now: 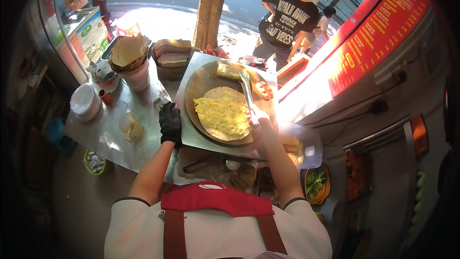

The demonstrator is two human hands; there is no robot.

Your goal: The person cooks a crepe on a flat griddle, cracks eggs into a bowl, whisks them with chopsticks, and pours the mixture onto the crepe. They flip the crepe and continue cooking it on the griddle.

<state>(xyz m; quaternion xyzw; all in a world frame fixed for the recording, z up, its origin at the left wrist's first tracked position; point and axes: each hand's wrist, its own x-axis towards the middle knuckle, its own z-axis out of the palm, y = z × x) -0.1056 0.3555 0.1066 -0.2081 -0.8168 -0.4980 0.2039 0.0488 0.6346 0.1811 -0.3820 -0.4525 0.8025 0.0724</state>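
My right hand (pixel 263 122) holds metal tongs (pixel 247 91), their tips by a rolled flatbread (pixel 228 71) at the far side of a round griddle (pixel 196 82). A flat pancake (pixel 230 95) lies in the middle of the griddle, mostly covered by yellow cooked egg (pixel 222 113) with green bits. Reddish meat slices (pixel 264 90) lie at the griddle's right side. My left hand (pixel 170 124), in a black glove, rests at the left edge of the griddle's metal casing (pixel 187 137), just below a small metal-coloured object (pixel 160 103). Its fingertips are hard to make out.
On the steel counter (pixel 107 135) at left stand a cup with a brush or stick (pixel 131 126), a wrapped stack of bowls (pixel 85 102) and a bucket topped with paper bags (pixel 129 57). A plastic bin (pixel 312 147) sits at right. A person (pixel 287 21) stands beyond the griddle.
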